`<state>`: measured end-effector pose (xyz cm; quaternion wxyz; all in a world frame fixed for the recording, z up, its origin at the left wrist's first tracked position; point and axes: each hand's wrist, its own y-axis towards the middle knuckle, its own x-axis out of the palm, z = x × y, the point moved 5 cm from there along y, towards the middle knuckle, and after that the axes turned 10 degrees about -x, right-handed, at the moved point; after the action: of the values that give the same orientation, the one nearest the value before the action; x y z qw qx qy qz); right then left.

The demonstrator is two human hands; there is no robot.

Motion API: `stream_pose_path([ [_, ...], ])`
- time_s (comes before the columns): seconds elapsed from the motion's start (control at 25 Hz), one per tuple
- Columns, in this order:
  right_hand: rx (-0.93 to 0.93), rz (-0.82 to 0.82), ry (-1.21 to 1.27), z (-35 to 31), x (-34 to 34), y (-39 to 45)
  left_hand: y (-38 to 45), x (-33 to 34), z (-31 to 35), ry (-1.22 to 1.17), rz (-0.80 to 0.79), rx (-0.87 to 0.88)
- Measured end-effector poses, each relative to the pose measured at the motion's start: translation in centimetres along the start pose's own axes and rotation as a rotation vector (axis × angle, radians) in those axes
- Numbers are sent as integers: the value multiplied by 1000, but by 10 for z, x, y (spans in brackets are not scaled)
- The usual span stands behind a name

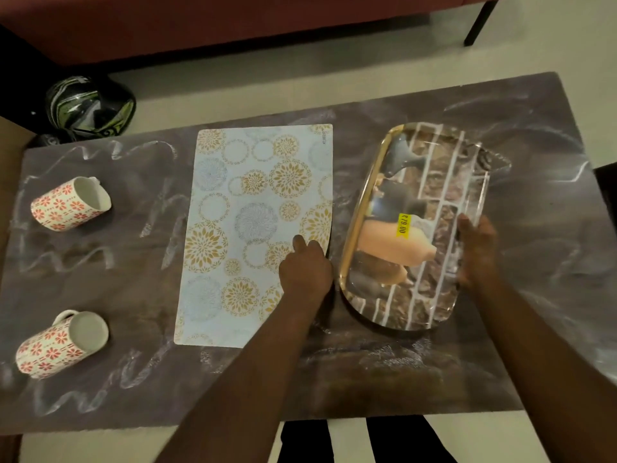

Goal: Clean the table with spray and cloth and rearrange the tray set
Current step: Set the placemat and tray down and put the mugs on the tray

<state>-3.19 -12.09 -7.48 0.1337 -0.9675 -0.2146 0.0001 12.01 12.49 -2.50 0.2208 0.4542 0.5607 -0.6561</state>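
Note:
A shiny oblong tray (417, 295) with a gold rim and a yellow price sticker sits at the right of the dark marbled table (534, 195). My right hand (475, 250) grips the tray's right edge. A pale placemat (253, 208) with gold and blue flower circles lies in the middle of the table. My left hand (305, 265) has its fingers curled at the placemat's right edge, just left of the tray's rim, and that edge bends slightly there. Two white mugs with red flower print stand at the left, one farther (66, 205) and one nearer (50, 349). No spray bottle or cloth is in view.
Whitish streaks cover the tabletop. A dark helmet (90, 106) lies on the floor beyond the table's far left corner. A red sofa (233, 25) runs along the back, with a black leg (480, 21) at the far right. My legs show below the table's near edge.

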Motion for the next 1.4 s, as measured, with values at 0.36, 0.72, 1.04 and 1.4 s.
stream_pose_path([
  [0.36,27,-152,-37,-22,102,-14,37,-33,-68,-734,55,-189],
  [0.72,-60,-314,-447,31,247,-88,65,-20,-182,-1014,21,-316],
  [1.04,-265,-351,-857,44,253,-81,81,-3,-194,-740,-121,-187],
  [1.4,-749,-753,-834,23,386,-226,15,-37,-295,-428,193,-23],
])
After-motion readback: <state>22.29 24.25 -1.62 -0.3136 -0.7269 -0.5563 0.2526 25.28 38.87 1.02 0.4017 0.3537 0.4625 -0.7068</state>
